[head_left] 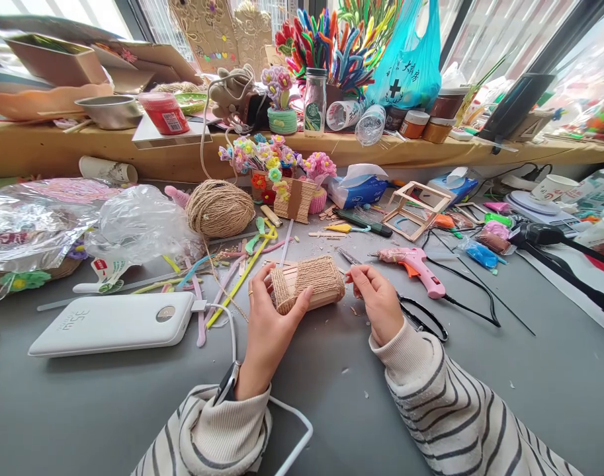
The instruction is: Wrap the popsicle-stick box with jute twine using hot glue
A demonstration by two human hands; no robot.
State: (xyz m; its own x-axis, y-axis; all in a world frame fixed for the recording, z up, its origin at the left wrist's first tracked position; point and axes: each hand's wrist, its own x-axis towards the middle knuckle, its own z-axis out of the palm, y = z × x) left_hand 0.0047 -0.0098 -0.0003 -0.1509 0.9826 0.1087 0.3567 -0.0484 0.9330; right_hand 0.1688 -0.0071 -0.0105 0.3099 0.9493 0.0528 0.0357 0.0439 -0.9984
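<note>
My left hand is closed around a small box of wooden craft sticks wrapped in jute twine, thumb on the near side and fingers over the left end. Bare sticks show between two bands of twine. At the box's right end, my right hand is closed in a pinch; what sits between the fingertips is too small to make out. Scissors lie partly hidden under that hand, blades pointing away. A pink hot glue gun rests just beyond it. The ball of jute twine sits behind, to the left.
A white power bank with a cable lies at the left, near plastic wrapping and coloured pipe cleaners. Behind stand a craft-stick frame, tissue packs and pipe-cleaner flowers. A cluttered ledge runs along the back.
</note>
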